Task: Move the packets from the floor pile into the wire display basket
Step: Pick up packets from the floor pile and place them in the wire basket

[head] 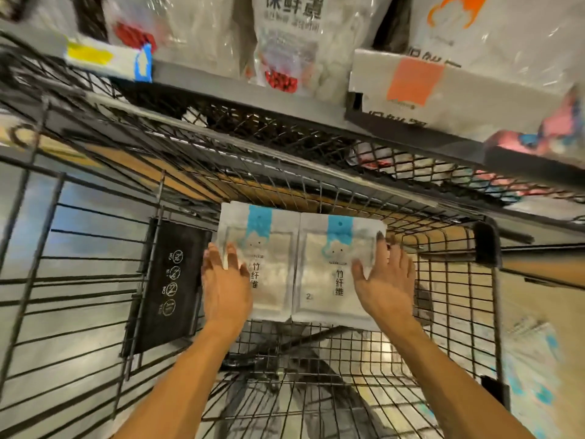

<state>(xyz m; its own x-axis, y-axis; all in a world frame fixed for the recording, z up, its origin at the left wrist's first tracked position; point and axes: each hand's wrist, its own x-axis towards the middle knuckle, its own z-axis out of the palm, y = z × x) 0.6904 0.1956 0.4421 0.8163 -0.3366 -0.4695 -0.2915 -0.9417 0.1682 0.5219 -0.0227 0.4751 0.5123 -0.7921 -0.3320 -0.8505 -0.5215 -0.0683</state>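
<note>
Two packets lay side by side, flat, at the back of the wire basket. The left hand and right hand rested on them, fingers spread. Gentle, even pushing would keep them neat.

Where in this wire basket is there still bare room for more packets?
The near half of the wire basket floor is bare mesh, from the packets' near edges toward the person. The far end is crowded: the left packet and right packet lie side by side against the far wall, with the left hand and right hand at their outer edges.
</note>
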